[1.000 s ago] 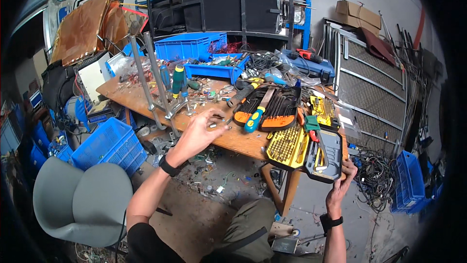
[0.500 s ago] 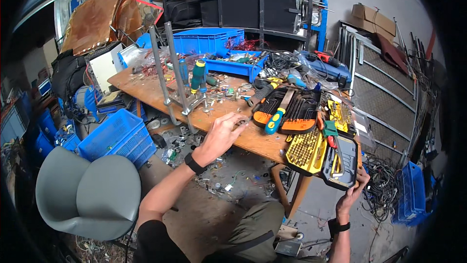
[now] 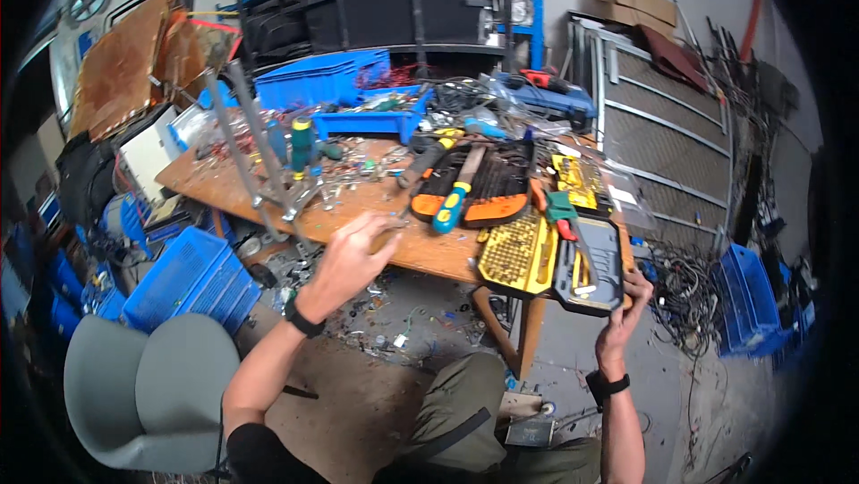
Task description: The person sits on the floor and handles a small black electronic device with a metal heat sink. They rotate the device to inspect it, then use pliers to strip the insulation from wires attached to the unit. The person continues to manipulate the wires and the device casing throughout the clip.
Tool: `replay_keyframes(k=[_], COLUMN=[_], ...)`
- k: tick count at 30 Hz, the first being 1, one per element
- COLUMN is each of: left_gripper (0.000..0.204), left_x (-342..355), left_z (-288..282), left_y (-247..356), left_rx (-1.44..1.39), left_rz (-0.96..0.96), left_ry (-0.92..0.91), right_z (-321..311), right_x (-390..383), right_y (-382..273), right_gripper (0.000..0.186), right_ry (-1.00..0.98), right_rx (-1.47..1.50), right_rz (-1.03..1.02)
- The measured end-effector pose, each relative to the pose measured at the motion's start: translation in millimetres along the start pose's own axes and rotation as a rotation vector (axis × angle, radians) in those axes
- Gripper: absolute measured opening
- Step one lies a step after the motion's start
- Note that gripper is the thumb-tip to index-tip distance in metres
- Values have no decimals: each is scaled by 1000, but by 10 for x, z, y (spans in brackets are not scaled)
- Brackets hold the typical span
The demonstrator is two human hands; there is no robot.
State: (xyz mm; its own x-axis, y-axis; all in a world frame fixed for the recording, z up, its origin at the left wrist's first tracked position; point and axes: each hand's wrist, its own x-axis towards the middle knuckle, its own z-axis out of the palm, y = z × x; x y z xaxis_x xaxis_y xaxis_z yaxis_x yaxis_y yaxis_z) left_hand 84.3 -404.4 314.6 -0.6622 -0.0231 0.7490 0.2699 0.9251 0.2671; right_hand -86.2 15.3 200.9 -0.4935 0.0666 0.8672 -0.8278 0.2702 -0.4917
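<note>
Hazard: the grey tool case (image 3: pixel 606 260), at the fingertips of the right hand (image 3: pixel 621 312), appears to project past the front edge of the wooden table (image 3: pixel 438 258). A downward push from that hand could tip it; loose tools inside, and bits in the yellow bit tray (image 3: pixel 512 260) farther to the hand's left, could then spill. Secondary hazard: the file with the teal handle (image 3: pixel 450 207), ahead and to the right of the left hand (image 3: pixel 347 258), lies across the orange-and-black key holder (image 3: pixel 490 212) and could roll if knocked.

Right hand: fingers bent, in contact with the near right corner of the case; whether they grip or merely steady it cannot be determined.

Left hand: fingers curled towards the thumb, opening narrow, above the table's front edge (a small part may sit between the fingertips; blur prevents confirmation).
</note>
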Motion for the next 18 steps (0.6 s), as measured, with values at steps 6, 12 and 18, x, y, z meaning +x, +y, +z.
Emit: replay_keyframes(k=[6, 12, 18], left_gripper=[19, 18, 31], left_x=[-6, 182, 380], left_z=[-103, 12, 235], left_y=[130, 291, 338], left_rx=[19, -25, -69], left_rz=[16, 28, 175], left_ry=[18, -28, -68], right_z=[23, 6, -17], right_x=[13, 13, 3], right_y=[54, 54, 37], right_gripper=[61, 50, 44], right_ry=[8, -3, -1], right_rx=[-3, 4, 4], right_rz=[-29, -23, -35])
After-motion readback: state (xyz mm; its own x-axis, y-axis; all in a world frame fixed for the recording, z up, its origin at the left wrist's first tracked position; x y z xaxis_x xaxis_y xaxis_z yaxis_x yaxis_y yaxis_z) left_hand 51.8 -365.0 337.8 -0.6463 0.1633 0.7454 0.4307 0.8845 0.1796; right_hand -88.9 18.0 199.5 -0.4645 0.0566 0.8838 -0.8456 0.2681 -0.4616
